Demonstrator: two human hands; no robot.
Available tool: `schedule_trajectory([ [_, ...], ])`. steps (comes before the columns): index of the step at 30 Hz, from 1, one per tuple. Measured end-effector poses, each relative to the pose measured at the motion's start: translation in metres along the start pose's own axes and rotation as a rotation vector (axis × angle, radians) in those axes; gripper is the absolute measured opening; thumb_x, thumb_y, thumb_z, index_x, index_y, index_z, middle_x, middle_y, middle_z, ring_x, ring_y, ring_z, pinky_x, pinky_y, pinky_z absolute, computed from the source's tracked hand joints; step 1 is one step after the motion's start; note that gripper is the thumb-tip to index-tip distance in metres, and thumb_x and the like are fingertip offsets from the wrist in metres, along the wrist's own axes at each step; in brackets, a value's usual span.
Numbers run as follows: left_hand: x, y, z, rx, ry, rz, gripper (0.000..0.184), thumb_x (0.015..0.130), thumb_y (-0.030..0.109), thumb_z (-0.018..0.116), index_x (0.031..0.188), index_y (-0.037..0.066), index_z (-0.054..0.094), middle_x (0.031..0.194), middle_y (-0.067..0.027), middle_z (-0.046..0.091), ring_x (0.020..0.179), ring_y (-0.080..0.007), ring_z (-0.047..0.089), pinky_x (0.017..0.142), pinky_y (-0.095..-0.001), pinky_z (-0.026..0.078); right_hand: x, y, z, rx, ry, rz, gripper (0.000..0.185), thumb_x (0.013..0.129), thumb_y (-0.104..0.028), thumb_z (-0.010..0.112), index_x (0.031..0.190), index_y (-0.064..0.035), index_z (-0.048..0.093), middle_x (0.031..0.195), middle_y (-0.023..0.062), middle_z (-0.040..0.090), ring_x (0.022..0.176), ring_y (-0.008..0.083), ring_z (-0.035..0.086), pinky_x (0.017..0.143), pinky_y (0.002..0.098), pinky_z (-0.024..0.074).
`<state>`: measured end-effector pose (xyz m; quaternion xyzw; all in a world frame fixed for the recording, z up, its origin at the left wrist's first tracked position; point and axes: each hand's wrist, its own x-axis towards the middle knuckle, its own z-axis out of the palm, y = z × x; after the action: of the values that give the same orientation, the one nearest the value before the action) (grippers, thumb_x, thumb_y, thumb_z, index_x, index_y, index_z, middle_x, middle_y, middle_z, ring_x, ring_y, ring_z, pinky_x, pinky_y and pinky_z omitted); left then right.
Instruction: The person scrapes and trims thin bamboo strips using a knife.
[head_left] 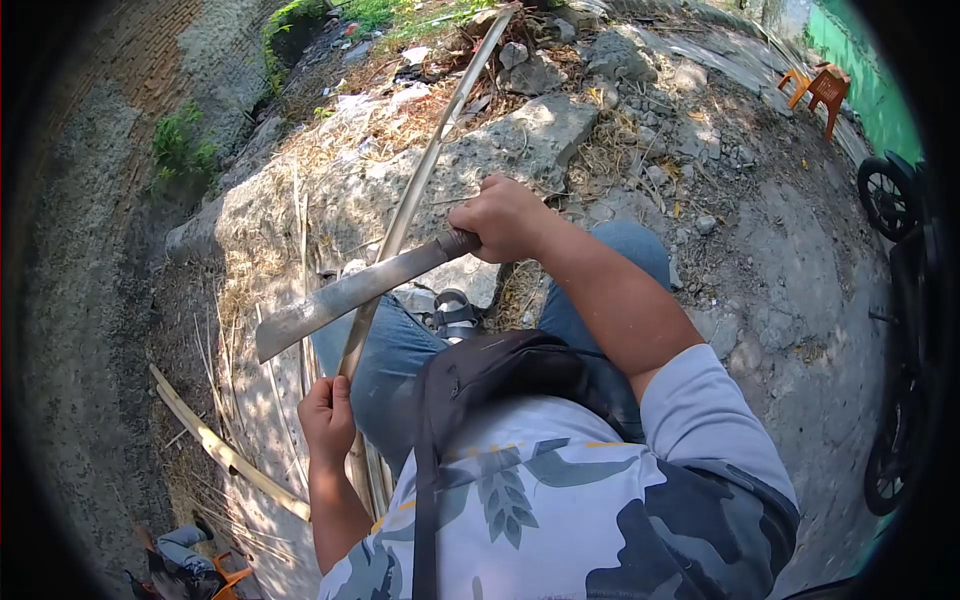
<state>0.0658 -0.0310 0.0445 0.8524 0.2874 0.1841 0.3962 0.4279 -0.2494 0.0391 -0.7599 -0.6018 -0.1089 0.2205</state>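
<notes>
By the curled fingers of the left hand [328,412], toward eight o'clock, the lower part of a long pale strip [417,187] is gripped; by the right hand [497,222], just off centre toward twelve, the handle of a machete [330,303] is held in a closed fist. The strip is slanted from the left hand up to twelve o'clock and is crossed by the blade, though whether it is touched cannot be told. For good control, the blade is best held at a shallow angle, with the strip braced firmly and the left thumb kept clear of the edge. At six o'clock a black bag [480,378] is worn; its contents cannot be seen. Farther out, toward eight, a split stalk [228,457] is seen lying.
</notes>
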Motion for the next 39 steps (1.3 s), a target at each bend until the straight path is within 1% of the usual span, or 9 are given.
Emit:
schedule_trajectory([
  [3,-0.014,-0.011,-0.020,0.082,0.006,-0.013,0.035,0.107,0.024,0.063,0.083,-0.002,0.064,0.063,0.0021,0.051,0.062,-0.0062,0.042,0.054,-0.0281,0.035,-0.004,0.018,-0.001,0.031,0.014,0.111,0.012,0.074,-0.022,0.073,0.080,-0.0158,0.065,0.072,0.0063,0.068,0.073,0.0327,0.068,0.078,0.0439,0.0515],
  [5,-0.021,-0.031,-0.031,0.075,0.036,-0.048,0.035,0.107,0.023,0.062,0.082,-0.002,0.064,0.063,0.0022,0.051,0.061,-0.0062,0.041,0.054,-0.0282,0.034,-0.004,0.029,-0.012,0.093,-0.105,0.419,0.018,0.076,-0.025,0.074,0.093,-0.0169,0.072,0.084,0.0101,0.073,0.086,0.0338,0.072,0.080,0.0491,0.0552],
  [8,-0.026,-0.023,-0.030,0.052,0.050,-0.039,0.036,0.107,0.023,0.061,0.082,-0.002,0.063,0.063,0.0019,0.051,0.061,-0.0061,0.041,0.053,-0.0288,0.033,-0.007,0.041,-0.010,0.178,0.006,0.538,0.019,0.079,-0.026,0.073,0.096,-0.0170,0.072,0.088,0.0117,0.073,0.090,0.0361,0.072,0.079,0.0511,0.0561],
  [21,-0.005,-0.018,0.002,-0.018,0.024,-0.016,0.033,0.107,0.025,0.063,0.087,-0.002,0.066,0.066,0.0037,0.054,0.062,-0.0051,0.044,0.055,-0.0256,0.036,0.001,0.002,0.012,0.007,0.015,-0.055,0.015,0.071,-0.020,0.074,0.076,-0.0172,0.060,0.064,0.0036,0.063,0.062,0.0297,0.064,0.076,0.0410,0.0472],
  [25,-0.020,-0.029,-0.013,-0.054,0.029,-0.082,0.033,0.107,0.024,0.062,0.086,-0.002,0.066,0.066,0.0038,0.055,0.061,-0.0049,0.044,0.054,-0.0253,0.035,0.000,0.018,0.002,0.046,-0.030,0.161,0.015,0.071,-0.019,0.073,0.082,-0.0149,0.064,0.072,0.0083,0.069,0.076,0.0345,0.070,0.072,0.0496,0.0524],
  [26,-0.021,-0.031,-0.016,-0.074,0.035,-0.108,0.033,0.107,0.024,0.062,0.086,-0.002,0.066,0.066,0.0038,0.055,0.060,-0.0050,0.044,0.054,-0.0252,0.035,0.001,0.021,-0.002,0.039,-0.093,0.290,0.020,0.075,-0.025,0.075,0.093,-0.0165,0.072,0.086,0.0092,0.074,0.088,0.0351,0.072,0.079,0.0493,0.0563],
  [30,-0.023,-0.033,-0.018,-0.095,0.070,-0.129,0.034,0.107,0.025,0.062,0.086,-0.001,0.066,0.066,0.0034,0.055,0.058,-0.0053,0.045,0.053,-0.0256,0.036,-0.004,0.032,-0.001,0.185,-0.059,0.482,0.026,0.083,-0.033,0.075,0.103,-0.0163,0.072,0.095,0.0131,0.074,0.092,0.0370,0.072,0.082,0.0507,0.0560],
  [36,-0.013,-0.032,0.000,-0.084,0.059,-0.098,0.034,0.107,0.025,0.061,0.086,-0.001,0.066,0.067,0.0014,0.058,0.063,-0.0055,0.049,0.056,-0.0252,0.040,-0.006,0.027,0.005,0.192,-0.019,0.462,0.026,0.084,-0.034,0.074,0.101,-0.0156,0.071,0.093,0.0144,0.074,0.092,0.0373,0.072,0.081,0.0508,0.0569],
  [39,-0.010,-0.035,0.007,-0.049,0.080,-0.068,0.033,0.107,0.024,0.061,0.086,-0.001,0.065,0.067,0.0012,0.058,0.062,-0.0056,0.048,0.056,-0.0257,0.040,-0.006,0.022,0.011,0.160,0.034,0.359,0.022,0.082,-0.030,0.077,0.090,-0.0116,0.068,0.080,0.0145,0.070,0.082,0.0397,0.070,0.072,0.0515,0.0545],
])
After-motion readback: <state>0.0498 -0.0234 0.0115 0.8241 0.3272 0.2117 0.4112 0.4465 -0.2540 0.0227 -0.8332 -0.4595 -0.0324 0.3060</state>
